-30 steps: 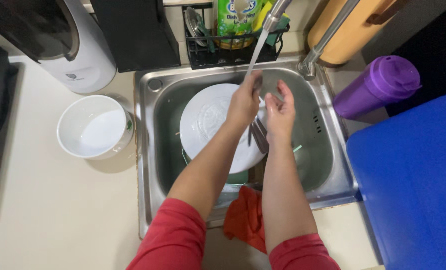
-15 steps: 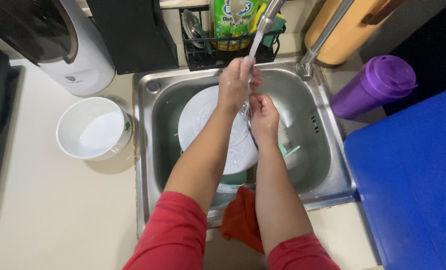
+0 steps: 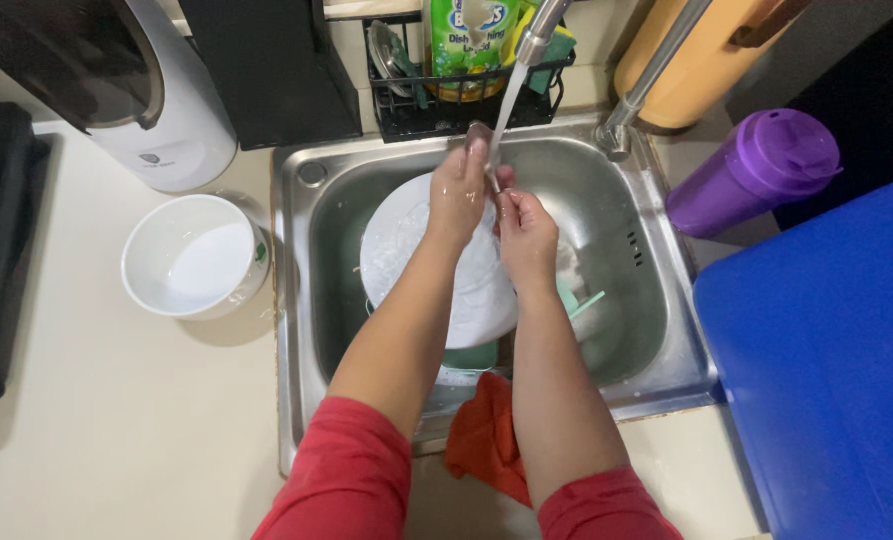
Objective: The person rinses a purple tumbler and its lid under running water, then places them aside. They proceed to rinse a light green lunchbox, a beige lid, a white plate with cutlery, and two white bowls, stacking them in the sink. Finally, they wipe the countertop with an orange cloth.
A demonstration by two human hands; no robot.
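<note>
Directly under the running tap stream (image 3: 500, 120), the left hand (image 3: 457, 195) holds up a spoon (image 3: 478, 135), fingers pinching its handle with the bowl in the water. Just beside it, the right hand (image 3: 529, 235) touches the handle lower down, fingers curled; I cannot tell how firm that grip is. Both hover above a white plate (image 3: 407, 250) in the steel sink (image 3: 657, 330). On the counter (image 3: 117, 420) to the left stands a white bowl (image 3: 192, 255).

You have a single view, from the camera on your head, looking almost straight down and close over the steel sink (image 3: 302, 300) at frame centre. Your forearms enter from the bottom edge. The pale bench (image 3: 97, 420) fills the lower left, a blue lid (image 3: 827, 370) the right. The top edge reaches the wire rack (image 3: 437, 110) behind the sink. No second view overlaps it.
</note>
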